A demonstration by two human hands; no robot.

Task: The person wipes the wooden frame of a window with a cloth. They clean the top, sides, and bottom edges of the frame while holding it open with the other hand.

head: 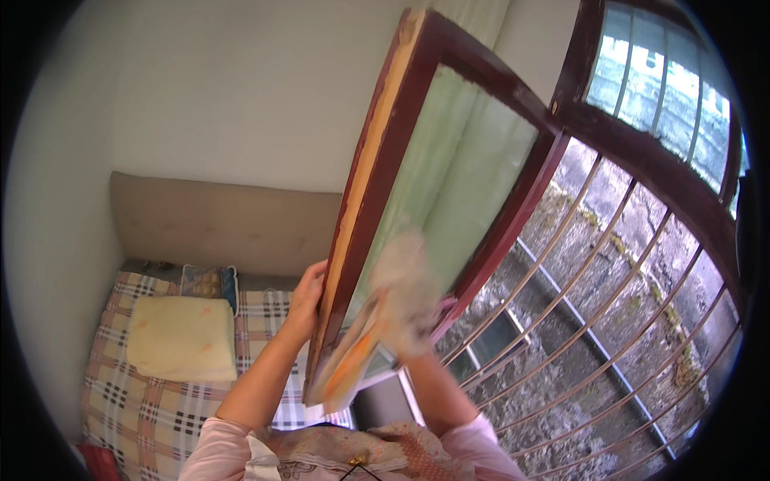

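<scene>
A hinged wooden window sash [370, 180], painted dark red with a bare wood edge, stands swung inward before me. Its glass pane [457, 162] looks greenish, with a pale curtain behind it. My left hand [308, 300] holds the sash's bare-edged side, its fingers partly hidden behind the frame. A pale cloth with an orange stripe [403, 288] lies against the lower pane, blurred, one end hanging down to the left. My right hand is behind or within this cloth at the end of my right forearm [439, 385]; its fingers are hidden.
To the right, metal bars [592, 318] cross the window opening, with a rough mossy wall outside. The fixed window frame [637, 144] runs above them. At left stands a bed with a plaid sheet [156, 415], a folded yellow blanket [180, 340] and a padded headboard [228, 225].
</scene>
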